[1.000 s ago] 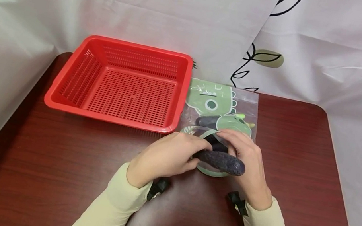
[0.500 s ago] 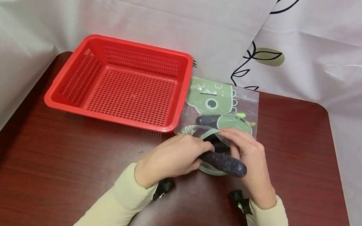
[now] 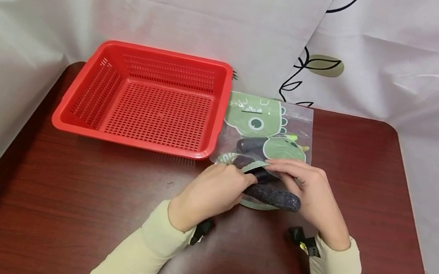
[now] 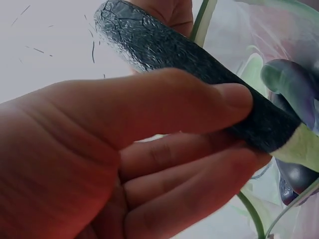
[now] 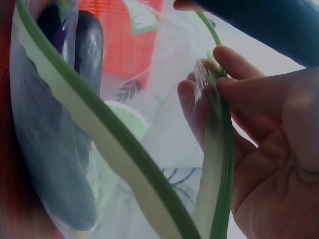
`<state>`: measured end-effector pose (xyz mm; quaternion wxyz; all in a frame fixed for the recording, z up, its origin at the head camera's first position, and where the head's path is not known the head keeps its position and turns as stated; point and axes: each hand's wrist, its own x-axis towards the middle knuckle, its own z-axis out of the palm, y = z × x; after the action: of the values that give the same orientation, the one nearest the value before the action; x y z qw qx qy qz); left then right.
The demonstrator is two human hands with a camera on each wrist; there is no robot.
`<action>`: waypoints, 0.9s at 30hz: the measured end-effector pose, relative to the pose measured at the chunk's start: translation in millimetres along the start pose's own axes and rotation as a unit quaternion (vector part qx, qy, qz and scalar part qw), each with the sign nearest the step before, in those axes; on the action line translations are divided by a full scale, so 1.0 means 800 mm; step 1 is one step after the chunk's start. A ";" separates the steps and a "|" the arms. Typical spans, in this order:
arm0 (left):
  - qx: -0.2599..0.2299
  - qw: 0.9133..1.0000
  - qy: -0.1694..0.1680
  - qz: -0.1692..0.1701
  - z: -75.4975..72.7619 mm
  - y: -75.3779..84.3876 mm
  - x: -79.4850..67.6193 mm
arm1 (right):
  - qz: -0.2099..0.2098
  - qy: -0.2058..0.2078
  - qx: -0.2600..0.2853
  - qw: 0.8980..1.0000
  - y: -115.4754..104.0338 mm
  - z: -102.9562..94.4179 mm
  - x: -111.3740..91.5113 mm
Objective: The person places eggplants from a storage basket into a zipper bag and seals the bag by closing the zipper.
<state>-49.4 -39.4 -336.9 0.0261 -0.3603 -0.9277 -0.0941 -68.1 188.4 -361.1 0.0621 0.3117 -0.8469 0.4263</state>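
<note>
My left hand (image 3: pixel 212 189) grips a long dark eggplant (image 3: pixel 275 197) between thumb and fingers. It lies across the mouth of a clear zip bag (image 3: pixel 304 118) with a green dinosaur print. In the left wrist view the eggplant's pale green end (image 4: pixel 301 149) points toward the bag's opening. With thumb and fingers my right hand (image 3: pixel 319 194) pinches one green-edged lip of the bag (image 5: pixel 217 149), and the mouth gapes. Inside the bag lie other dark eggplants (image 5: pixel 42 134), seen through the plastic in the right wrist view. The left hand's fingertips are partly hidden in the head view.
A red perforated basket (image 3: pixel 134 143) stands at the back left, its right side against the bag. The brown table (image 3: pixel 78 210) meets white printed curtains (image 3: pixel 206 12) at the back and sides.
My left hand and the eggplant have shifted slightly to the right. The right wrist has swung outward to the right while its fingers stay on the bag's lip.
</note>
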 end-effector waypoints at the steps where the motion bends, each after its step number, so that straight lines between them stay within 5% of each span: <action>1: 0.009 1.000 0.002 -0.003 0.001 0.001 0.000 | 0.005 -0.005 0.002 1.000 0.000 -0.001 0.000; 10: 0.098 0.995 0.025 -0.025 0.012 0.017 -0.001 | 0.036 -0.022 0.021 0.999 0.004 -0.013 0.001; 27: 0.149 0.981 0.076 -0.102 0.046 0.049 0.002 | 0.064 -0.029 0.026 0.997 0.002 -0.015 -0.001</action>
<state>-23.6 -2.8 -366.5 0.1400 -0.2480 -0.9585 0.0155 -70.0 198.7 -354.8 0.0027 0.2707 -0.8552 0.4421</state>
